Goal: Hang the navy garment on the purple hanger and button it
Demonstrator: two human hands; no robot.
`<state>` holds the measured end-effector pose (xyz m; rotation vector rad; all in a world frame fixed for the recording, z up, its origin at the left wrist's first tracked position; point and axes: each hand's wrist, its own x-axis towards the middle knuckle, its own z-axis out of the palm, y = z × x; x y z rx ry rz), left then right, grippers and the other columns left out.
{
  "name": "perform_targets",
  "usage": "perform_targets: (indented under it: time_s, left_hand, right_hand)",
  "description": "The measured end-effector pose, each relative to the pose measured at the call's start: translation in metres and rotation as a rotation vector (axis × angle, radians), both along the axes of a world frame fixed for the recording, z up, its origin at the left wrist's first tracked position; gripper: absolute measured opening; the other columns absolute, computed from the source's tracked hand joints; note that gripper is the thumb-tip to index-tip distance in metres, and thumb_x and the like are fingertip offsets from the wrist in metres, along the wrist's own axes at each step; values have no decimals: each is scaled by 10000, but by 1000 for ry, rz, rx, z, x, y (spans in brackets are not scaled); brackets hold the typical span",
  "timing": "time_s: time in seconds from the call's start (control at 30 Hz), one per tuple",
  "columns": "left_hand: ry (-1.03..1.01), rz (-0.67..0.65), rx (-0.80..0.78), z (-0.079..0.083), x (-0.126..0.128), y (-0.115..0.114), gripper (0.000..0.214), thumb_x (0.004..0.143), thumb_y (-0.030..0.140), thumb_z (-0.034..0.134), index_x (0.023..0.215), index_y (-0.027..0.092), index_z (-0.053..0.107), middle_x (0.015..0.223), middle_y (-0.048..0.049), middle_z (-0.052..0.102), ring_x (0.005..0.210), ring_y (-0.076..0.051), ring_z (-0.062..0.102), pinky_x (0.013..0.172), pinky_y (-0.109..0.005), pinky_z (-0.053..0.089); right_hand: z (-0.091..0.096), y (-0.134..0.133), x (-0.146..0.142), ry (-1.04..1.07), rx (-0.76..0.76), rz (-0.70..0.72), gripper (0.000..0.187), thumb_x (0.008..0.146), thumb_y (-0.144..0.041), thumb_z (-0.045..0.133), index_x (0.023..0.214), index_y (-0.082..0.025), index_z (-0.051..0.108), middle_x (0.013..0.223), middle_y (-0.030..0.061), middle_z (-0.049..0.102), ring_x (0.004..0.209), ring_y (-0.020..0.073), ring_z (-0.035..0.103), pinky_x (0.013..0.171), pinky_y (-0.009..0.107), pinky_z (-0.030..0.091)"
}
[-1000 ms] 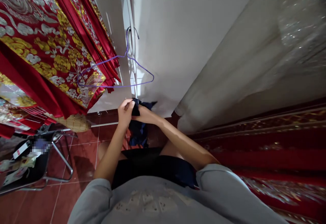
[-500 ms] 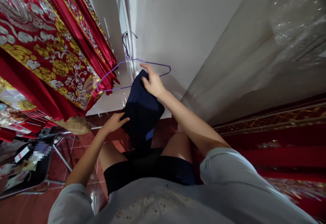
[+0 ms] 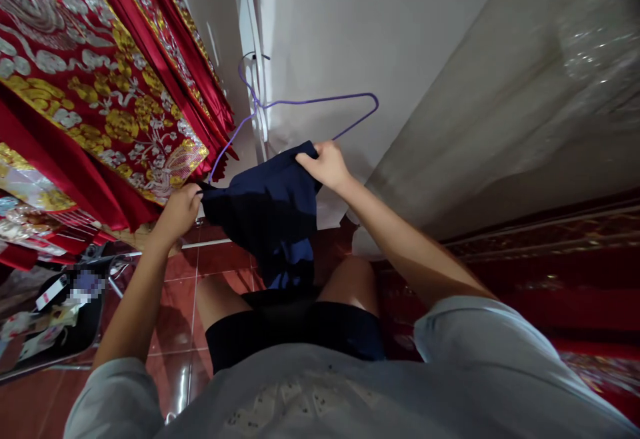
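A dark navy piece of cloth (image 3: 270, 192), perhaps a garment, is stretched between my two hands in front of my knees. My left hand (image 3: 181, 212) is closed on its left end, close to the red embroidered cloth. At the upper right edge, my right hand (image 3: 327, 164) pinches the fabric between thumb and fingers. Behind the navy cloth hangs a purple wire hanger (image 3: 320, 99), its hook caught on something at the white pipes. The hanger's lower bar is mostly hidden by the cloth, which trails down toward my lap.
Red cloth with gold and silver embroidery (image 3: 125, 106) hangs at the left. Below it stands a black folding chair (image 3: 75, 339) with small items on it. A grey-white wall (image 3: 350, 32) rises ahead; red fabric (image 3: 550, 299) lies at the right. Red tiles (image 3: 175, 319) cover the floor.
My left hand has moved left and up, my right hand right and slightly down, spreading the navy cloth wider. The hanger has tilted, its right end higher.
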<state>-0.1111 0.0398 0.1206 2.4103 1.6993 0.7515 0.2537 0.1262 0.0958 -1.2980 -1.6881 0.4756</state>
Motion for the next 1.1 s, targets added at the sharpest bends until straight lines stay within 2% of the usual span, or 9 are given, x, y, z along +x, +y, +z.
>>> perform_targets:
  time_s: [0.13, 0.33, 0.47, 0.53, 0.63, 0.7, 0.77, 0.87, 1.1]
  left_hand:
    - [-143, 72, 71, 10, 16, 16, 162, 914, 245, 515, 757, 224, 553, 675, -23, 532, 682, -220, 523, 759, -324, 420]
    - [-18, 113, -234, -4, 19, 33, 290, 806, 186, 587, 555, 239, 453, 555, -18, 491, 616, -221, 505, 735, -342, 429]
    - [-111, 141, 5, 8, 24, 38, 184, 840, 180, 542, 661, 222, 545, 674, -51, 600, 743, -245, 591, 829, -359, 467]
    - [-235, 65, 133, 19, 34, 42, 116, 859, 175, 536, 792, 209, 624, 866, -78, 687, 903, -256, 640, 930, -364, 469]
    - [-401, -96, 166, 34, 50, 48, 154, 871, 176, 583, 998, 208, 662, 1043, -76, 715, 1056, -249, 652, 1040, -359, 445]
    - [-416, -157, 149, 39, 56, 54, 235, 866, 162, 605, 1091, 210, 653, 1041, -67, 715, 1049, -244, 654, 1043, -354, 448]
    - [-356, -179, 154, 42, 57, 59, 257, 878, 151, 586, 1119, 206, 655, 1050, -75, 710, 1035, -251, 649, 1038, -362, 451]
    - [-276, -186, 199, 44, 52, 65, 200, 900, 157, 555, 1051, 202, 678, 1059, -95, 685, 1049, -273, 625, 1053, -381, 436]
    - [-296, -156, 254, 37, 48, 69, 109, 912, 237, 586, 958, 213, 681, 1078, -100, 600, 1096, -283, 574, 1088, -403, 424]
  right_hand:
    - [5, -3, -3, 61, -57, 36, 404, 794, -350, 590, 534, -230, 305, 541, -26, 304, 537, 102, 333, 521, 290, 268]
    - [0, -5, -5, 54, -3, -64, 421, 764, -363, 631, 531, -234, 305, 528, -36, 265, 544, 100, 305, 516, 290, 253]
    - [-4, -5, -15, 91, -49, -88, 414, 758, -313, 645, 533, -233, 307, 529, -40, 270, 541, 98, 307, 516, 291, 266]
    - [-8, -7, -21, 129, -79, -33, 403, 769, -304, 621, 527, -228, 308, 528, -39, 286, 541, 97, 316, 520, 283, 279]
    - [-11, -14, -21, 185, -142, 96, 368, 810, -358, 585, 535, -213, 387, 536, -24, 391, 551, 115, 406, 533, 269, 346]
    - [-11, -16, -11, 197, -111, 143, 308, 837, -412, 589, 626, -193, 539, 636, 15, 561, 644, 166, 551, 604, 287, 457]
    - [-8, -14, 6, 185, 23, 80, 251, 849, -425, 617, 873, -183, 678, 903, 82, 706, 888, 235, 666, 771, 342, 548]
    - [-2, 1, 38, 145, 204, -108, 400, 859, -385, 652, 1209, -193, 659, 1205, 131, 695, 1130, 274, 656, 946, 436, 550]
    - [12, 35, 79, 80, 67, 0, 219, 879, -362, 673, 886, -146, 709, 811, 77, 713, 807, 238, 700, 770, 398, 588]
